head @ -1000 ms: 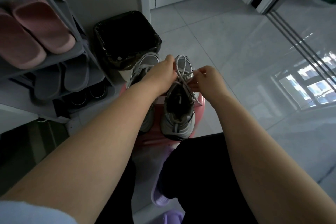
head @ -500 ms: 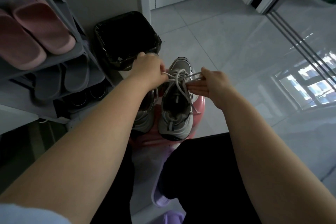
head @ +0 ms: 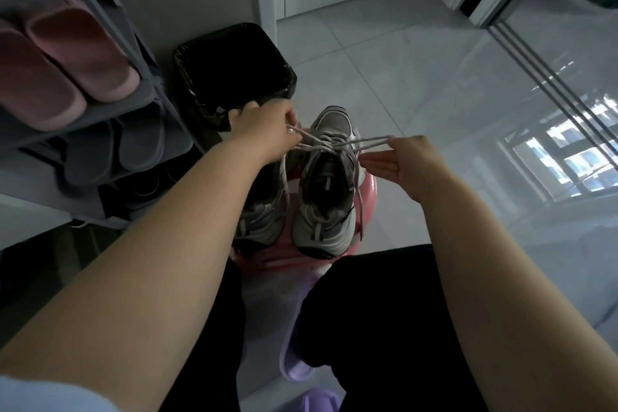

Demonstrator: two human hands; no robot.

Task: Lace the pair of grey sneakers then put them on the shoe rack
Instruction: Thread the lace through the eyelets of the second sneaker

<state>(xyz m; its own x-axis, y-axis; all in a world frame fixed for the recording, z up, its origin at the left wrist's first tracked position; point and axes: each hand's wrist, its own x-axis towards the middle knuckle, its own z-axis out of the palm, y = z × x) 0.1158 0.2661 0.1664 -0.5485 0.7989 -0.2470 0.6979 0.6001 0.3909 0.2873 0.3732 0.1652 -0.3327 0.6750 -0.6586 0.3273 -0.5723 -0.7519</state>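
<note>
Two grey sneakers are sitting side by side on a pink stool (head: 369, 189), heels toward the person. The right sneaker (head: 329, 197) is showing whole, while the left sneaker (head: 261, 224) is lying half under the forearm. The left hand (head: 267, 130) is clenching one loop of the lace (head: 368, 140) and drawing it toward 9 o'clock. The right hand (head: 411, 160) is pinching the other loop between thumb and forefinger toward 3 o'clock, its other fingers lying straight. The lace is looking soft, thin and probably slippery, so gripping near the knot should be holding tension best. The sneakers are looking light and padded, and the heel collars are offering a good hold. The shoe rack (head: 148, 97) at 9 o'clock is carrying two pink slippers (head: 80, 53) and two grey slippers (head: 140, 140).
</note>
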